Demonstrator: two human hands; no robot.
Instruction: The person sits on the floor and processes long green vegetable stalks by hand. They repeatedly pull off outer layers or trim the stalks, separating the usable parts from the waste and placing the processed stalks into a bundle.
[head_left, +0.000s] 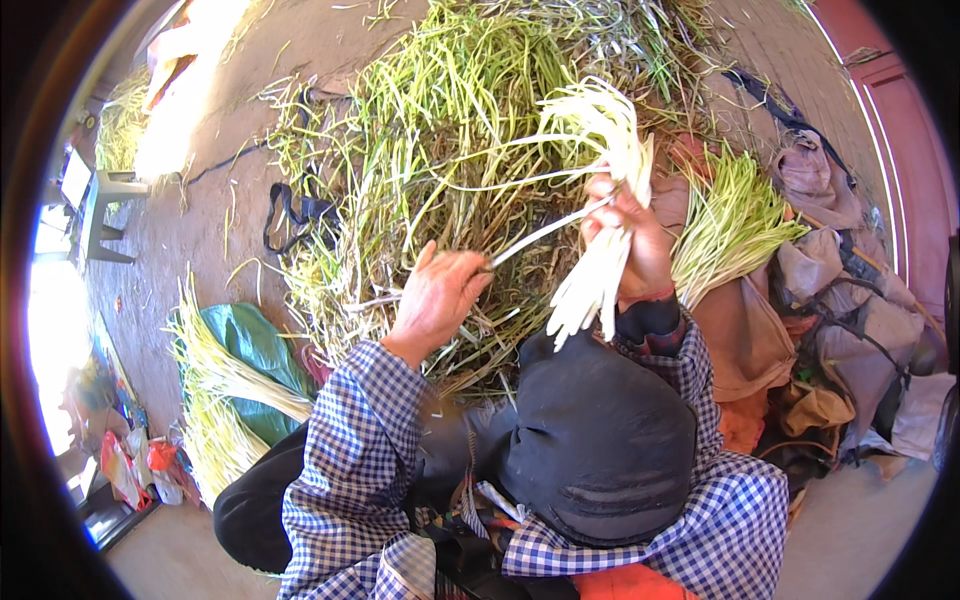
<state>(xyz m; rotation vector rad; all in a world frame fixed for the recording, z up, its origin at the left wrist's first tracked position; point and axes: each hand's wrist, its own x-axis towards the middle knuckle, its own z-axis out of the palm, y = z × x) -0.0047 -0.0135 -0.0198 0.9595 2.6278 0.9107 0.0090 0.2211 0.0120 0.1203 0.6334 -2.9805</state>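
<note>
My right hand (634, 232) is closed around a bunch of long white-and-yellow plant stalks (596, 281), whose pale leaves curl over above the fist. To its left, my left hand (442, 296), slightly blurred, pinches the end of a single pale stalk (536, 234) that reaches across to the right hand. Beneath both hands spreads a large heap of green and yellow leafy stalks (450, 97), mixed with dry brown matter.
Sorted pale stalks (225, 382) lie on green plastic sheeting (244, 330) at the left. Another bundle (739, 217) rests at the right on cloth, beside crumpled sacks (862, 330). A dark strap (277, 217) lies left of the heap; a grey stool (112, 191) stands farther left.
</note>
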